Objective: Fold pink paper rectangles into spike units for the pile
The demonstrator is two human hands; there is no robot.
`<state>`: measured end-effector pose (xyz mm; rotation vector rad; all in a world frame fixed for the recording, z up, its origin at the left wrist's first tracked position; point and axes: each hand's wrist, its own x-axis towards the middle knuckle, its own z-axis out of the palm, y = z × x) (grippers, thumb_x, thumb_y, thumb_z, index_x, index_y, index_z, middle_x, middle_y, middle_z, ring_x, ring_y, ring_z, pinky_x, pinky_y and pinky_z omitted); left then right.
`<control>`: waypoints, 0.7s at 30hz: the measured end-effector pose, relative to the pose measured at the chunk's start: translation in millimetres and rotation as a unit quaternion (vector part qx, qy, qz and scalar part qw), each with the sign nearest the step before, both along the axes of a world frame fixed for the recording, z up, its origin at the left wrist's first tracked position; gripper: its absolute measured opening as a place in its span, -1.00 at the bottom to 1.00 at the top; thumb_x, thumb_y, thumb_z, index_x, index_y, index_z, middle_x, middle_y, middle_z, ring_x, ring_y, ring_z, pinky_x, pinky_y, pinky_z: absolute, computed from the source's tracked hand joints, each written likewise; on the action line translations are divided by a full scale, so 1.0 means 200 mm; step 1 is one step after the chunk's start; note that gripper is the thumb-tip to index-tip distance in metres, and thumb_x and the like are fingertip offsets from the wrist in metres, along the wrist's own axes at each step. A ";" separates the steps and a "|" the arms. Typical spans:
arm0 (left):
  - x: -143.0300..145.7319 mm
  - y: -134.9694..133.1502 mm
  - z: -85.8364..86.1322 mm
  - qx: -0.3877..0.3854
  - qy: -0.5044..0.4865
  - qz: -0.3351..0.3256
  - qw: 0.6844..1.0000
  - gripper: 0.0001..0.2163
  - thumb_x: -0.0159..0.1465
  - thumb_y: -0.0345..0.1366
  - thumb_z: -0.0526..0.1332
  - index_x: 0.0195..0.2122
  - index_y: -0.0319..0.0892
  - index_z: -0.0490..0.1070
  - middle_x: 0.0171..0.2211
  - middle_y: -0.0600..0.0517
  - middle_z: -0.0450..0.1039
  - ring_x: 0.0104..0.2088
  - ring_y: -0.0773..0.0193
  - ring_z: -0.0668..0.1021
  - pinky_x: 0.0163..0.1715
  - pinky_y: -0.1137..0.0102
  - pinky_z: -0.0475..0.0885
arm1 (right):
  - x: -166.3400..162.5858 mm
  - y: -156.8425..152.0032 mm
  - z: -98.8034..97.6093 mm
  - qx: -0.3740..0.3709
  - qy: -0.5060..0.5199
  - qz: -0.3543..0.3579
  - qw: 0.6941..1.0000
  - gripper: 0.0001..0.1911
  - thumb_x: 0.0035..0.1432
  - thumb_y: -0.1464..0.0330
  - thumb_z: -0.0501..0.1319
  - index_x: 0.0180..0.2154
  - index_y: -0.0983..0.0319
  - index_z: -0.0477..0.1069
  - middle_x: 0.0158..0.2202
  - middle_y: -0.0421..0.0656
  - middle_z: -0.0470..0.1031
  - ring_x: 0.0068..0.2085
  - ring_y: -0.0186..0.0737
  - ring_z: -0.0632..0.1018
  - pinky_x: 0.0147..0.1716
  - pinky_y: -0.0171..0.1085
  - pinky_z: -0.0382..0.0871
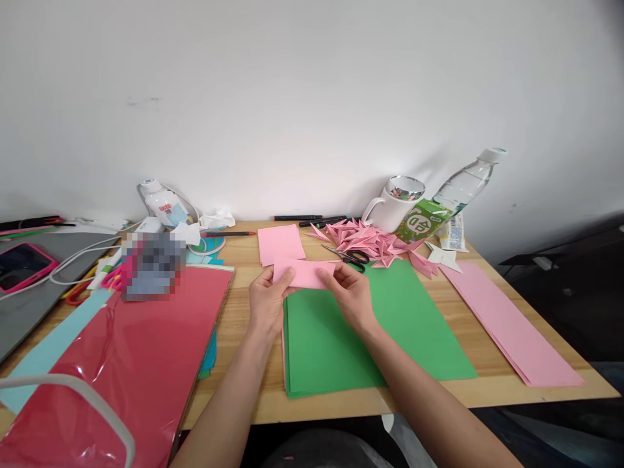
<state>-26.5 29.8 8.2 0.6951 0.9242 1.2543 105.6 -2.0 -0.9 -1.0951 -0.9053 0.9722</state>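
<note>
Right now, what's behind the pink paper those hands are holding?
The green paper shows past it, but its far left corner is covered. The pink paper also hides some fingertips of the left hand and right hand.

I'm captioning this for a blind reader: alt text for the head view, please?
A person's left hand and right hand hold pink paper near the far edge of green sheets on a wooden table. Beyond are scissors, folded pink pieces, a mug and a bottle.

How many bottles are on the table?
2: a white bottle at the back left, and a clear bottle at the back right, behind the green box.
</note>
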 end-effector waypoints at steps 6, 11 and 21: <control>0.00 -0.01 0.02 -0.004 0.004 -0.009 1.000 -0.69 -0.20 -0.29 0.46 -0.41 -0.28 0.50 -0.43 -0.02 0.54 -0.43 0.30 0.52 -0.43 0.44 0.41 | 0.00 0.00 -0.02 -0.018 0.004 -0.001 1.000 -0.70 -0.12 0.15 0.34 -0.49 0.25 0.38 -0.54 -0.26 0.42 -0.49 -0.37 0.37 -0.48 -0.36 0.24; 0.01 -0.01 0.02 -0.008 -0.008 -0.018 1.000 -0.65 -0.20 -0.28 0.46 -0.36 -0.25 0.50 -0.37 -0.02 0.55 -0.40 0.27 0.54 -0.41 0.43 0.41 | 0.01 0.00 -0.02 -0.022 -0.015 -0.004 1.000 -0.68 -0.12 0.12 0.32 -0.49 0.24 0.38 -0.53 -0.24 0.42 -0.49 -0.34 0.37 -0.49 -0.34 0.25; 0.01 0.00 0.01 -0.002 -0.030 -0.001 1.000 -0.68 -0.18 -0.23 0.46 -0.40 -0.25 0.54 -0.43 -0.02 0.55 -0.38 0.24 0.56 -0.37 0.41 0.42 | 0.00 -0.01 -0.02 -0.030 -0.039 -0.005 0.999 -0.67 -0.09 0.10 0.30 -0.50 0.24 0.37 -0.55 -0.25 0.40 -0.52 -0.36 0.35 -0.54 -0.36 0.21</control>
